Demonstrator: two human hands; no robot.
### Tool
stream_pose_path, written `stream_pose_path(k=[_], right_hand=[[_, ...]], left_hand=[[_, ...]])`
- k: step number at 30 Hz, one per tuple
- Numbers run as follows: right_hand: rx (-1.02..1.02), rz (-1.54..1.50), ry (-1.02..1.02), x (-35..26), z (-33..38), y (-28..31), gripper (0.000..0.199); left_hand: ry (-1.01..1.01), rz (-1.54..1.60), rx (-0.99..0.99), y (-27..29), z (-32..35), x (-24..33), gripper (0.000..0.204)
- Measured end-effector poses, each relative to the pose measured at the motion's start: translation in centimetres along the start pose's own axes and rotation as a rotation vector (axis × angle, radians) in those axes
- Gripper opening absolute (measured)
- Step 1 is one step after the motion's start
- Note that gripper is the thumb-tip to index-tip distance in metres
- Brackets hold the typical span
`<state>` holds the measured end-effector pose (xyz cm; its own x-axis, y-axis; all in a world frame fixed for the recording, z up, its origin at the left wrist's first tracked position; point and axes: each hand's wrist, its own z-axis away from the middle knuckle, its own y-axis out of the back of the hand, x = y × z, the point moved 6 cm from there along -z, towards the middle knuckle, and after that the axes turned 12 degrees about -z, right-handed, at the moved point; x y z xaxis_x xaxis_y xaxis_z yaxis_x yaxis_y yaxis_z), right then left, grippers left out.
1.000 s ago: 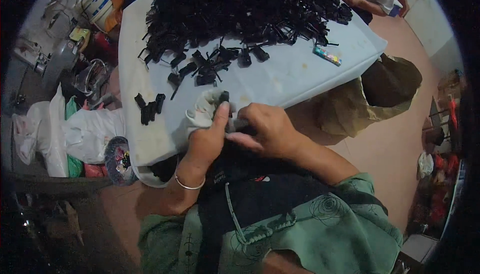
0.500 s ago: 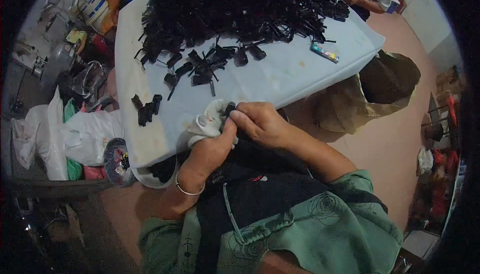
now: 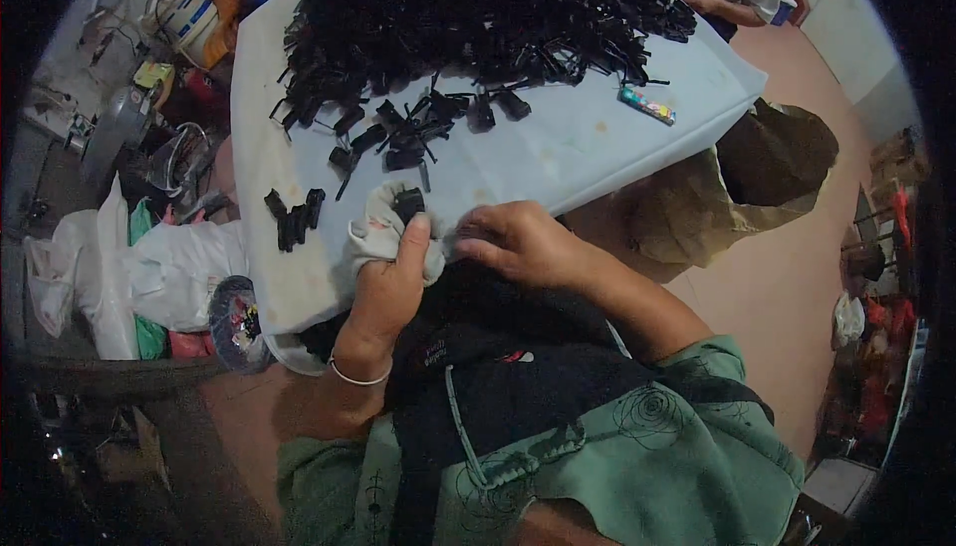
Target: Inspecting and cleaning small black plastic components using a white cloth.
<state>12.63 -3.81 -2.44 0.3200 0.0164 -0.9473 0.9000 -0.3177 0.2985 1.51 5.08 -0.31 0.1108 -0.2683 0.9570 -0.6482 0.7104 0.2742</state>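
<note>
Head: left fingers (image 3: 414, 235) clamped on black piece (image 3: 407, 204) and cloth (image 3: 368, 239), right fingers (image 3: 493, 219), closure unclear

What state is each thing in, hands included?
Left hand: closed on cloth and black piece.
Right hand: fingers curled; whether it holds anything is unclear.
Cloth: bunched.
Black piece: pinned against cloth by the left thumb.
Heap: loose, tangled.
Table: stained.
Tube: lying flat.
Paper bag: open, creased.
</note>
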Motion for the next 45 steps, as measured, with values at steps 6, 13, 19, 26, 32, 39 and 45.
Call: stream_pose_path(k=[6,13,19,26,32,39,45], right_hand=[[0.024,-0.003,0.385,-2.1,0.4,0.6,0.015],[0.003,-0.247,0.098,-1.1,-0.4,0.1,0.020],[-0.032,-0.132,0.202,-1.7,-0.4,-1.1,0.028],[-0.055,-0.200,0.170,-1.7,-1.8,-2.2,0.028],[0.252,0.556,0.240,-1.4,-5.8,0.6,0.031],[0.377,0.572,0.360,-0.3,-4.9,1.2,0.014],[0.001,0.703,0.572,-4.3,-1.0,-1.1,0.011]], left_hand=[[-0.169,-0.572,-0.079,-0.4,0.2,-0.3,0.025],[-0.057,-0.248,-0.139,-1.4,0.6,1.1,0.022],[-0.258,-0.663,-0.018,-1.3,1.4,0.2,0.020],[-0.329,-0.968,-0.028,0.0,1.0,1.8,0.024],[-0.371,-1.435,0.257,7.6,-0.9,1.0,0.026],[-0.326,-0.952,0.261,5.2,-0.9,2.6,0.025],[-0.192,-0.576,0.091,1.0,-2.5,1.1,0.024]])
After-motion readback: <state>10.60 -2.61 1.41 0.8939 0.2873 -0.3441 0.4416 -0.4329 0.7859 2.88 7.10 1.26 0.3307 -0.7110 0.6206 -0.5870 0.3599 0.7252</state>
